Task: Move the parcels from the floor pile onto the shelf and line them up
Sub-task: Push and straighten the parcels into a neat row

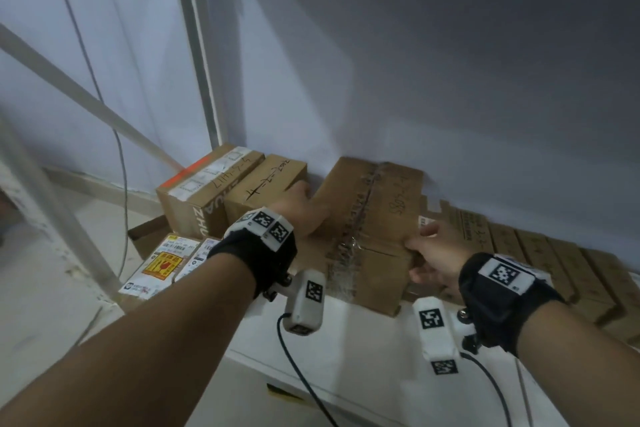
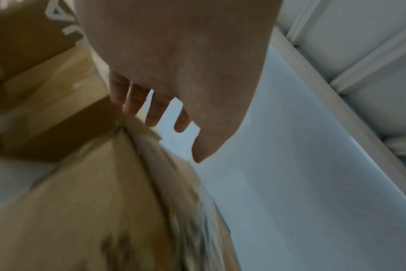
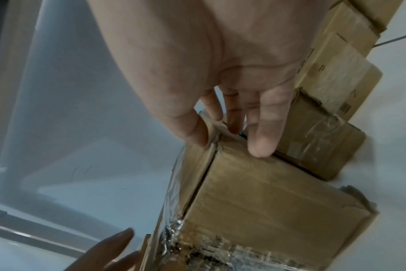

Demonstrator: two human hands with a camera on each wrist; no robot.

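Shelf crowded at the back, open along the front edge

The rear of the white shelf (image 1: 349, 333) is taken up by a taped cardboard box (image 1: 370, 218), flanked tightly by two upright boxes (image 1: 228, 191) on its left and a row of flat-lying parcels (image 1: 540, 253) on its right. Only a narrow gap is left on each side, filled by the left hand (image 1: 301, 208) and the right hand (image 1: 433, 253). Bare shelf surface is left along the front edge. The wall (image 1: 415, 62) closes off the back.

head looks down, wrist views close, sharing taped box (image 1: 370, 218)
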